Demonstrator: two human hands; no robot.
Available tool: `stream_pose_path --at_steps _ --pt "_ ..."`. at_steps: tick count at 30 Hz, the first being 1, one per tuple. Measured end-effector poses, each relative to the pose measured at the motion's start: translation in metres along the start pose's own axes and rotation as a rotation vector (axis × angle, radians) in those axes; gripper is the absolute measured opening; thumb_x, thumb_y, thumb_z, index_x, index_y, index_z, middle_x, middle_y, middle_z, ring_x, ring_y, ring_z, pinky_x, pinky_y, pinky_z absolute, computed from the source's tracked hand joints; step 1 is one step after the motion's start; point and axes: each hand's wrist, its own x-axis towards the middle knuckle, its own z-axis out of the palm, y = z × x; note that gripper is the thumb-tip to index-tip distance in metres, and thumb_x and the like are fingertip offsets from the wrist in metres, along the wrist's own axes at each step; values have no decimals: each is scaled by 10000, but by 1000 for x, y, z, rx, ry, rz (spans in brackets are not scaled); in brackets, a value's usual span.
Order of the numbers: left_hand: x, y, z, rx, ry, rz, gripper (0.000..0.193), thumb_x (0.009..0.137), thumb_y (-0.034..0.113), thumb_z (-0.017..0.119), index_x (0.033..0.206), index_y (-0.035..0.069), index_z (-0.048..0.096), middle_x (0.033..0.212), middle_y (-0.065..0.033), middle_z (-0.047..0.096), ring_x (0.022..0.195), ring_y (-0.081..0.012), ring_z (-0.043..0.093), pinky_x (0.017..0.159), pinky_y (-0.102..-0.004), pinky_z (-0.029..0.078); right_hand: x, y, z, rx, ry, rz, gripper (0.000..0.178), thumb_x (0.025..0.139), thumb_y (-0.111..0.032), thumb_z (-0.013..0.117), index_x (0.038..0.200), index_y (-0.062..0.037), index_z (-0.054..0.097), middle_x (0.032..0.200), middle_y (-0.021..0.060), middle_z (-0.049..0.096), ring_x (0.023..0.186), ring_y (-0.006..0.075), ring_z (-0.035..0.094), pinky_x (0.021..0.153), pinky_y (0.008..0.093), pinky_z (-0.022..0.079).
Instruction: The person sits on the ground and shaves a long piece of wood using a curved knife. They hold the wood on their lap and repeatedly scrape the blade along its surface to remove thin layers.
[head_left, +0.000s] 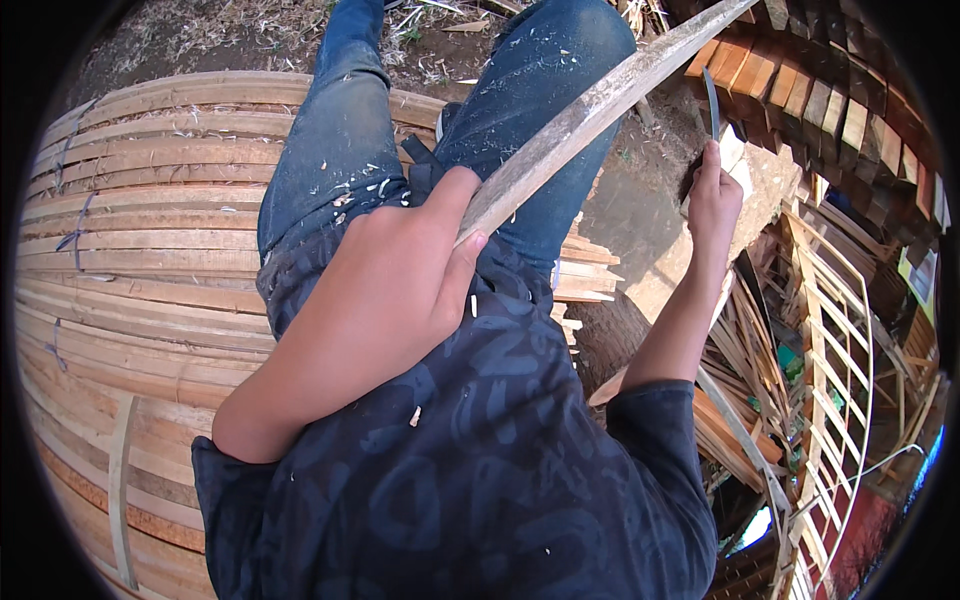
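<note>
My left hand (395,275) is closed around the near end of a rough wooden slat (590,125). The slat slants up and away to the right, passing over my right thigh, and its far end reaches the top edge of the view. Out to the right, my right hand (714,200) grips a knife (712,100) with its narrow blade pointing up and away from me. The blade is apart from the slat. The knife's handle is mostly hidden inside my fingers. Small pale shavings lie on my jeans (335,160) and dark shirt (450,450).
Under and left of me lies a broad stack of long wooden strips (150,240), tied in bundles. Stacked timber (800,100) with cut ends showing fills the upper right. A slatted wooden frame (825,400) leans at the right, beside loose strips (740,400). Shavings cover the ground (220,35) ahead.
</note>
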Motion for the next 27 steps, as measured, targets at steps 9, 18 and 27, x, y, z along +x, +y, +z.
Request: stream_pose_path --at_steps 9,18,27 --pt "3 4 2 6 -44 -54 243 903 99 538 1094 -41 479 667 -277 557 654 -460 577 585 -487 425 -87 -77 15 -12 -281 -382 470 883 -386 656 752 65 659 455 126 437 411 158 397 438 315 347" --pt "10 -3 0 13 37 51 211 904 89 534 1070 -31 479 672 -281 576 671 -462 591 598 -503 439 -36 -70 20 -159 -200 -445 510 813 -487 688 812 23 714 454 133 505 405 219 505 462 331 406" --pt "0 -11 -5 -104 24 -67 270 908 118 538 1118 -41 481 729 -313 538 758 -499 554 643 -492 412 47 62 -53 -89 192 123 621 965 -462 500 523 -30 455 469 -10 362 408 103 317 408 308 251"
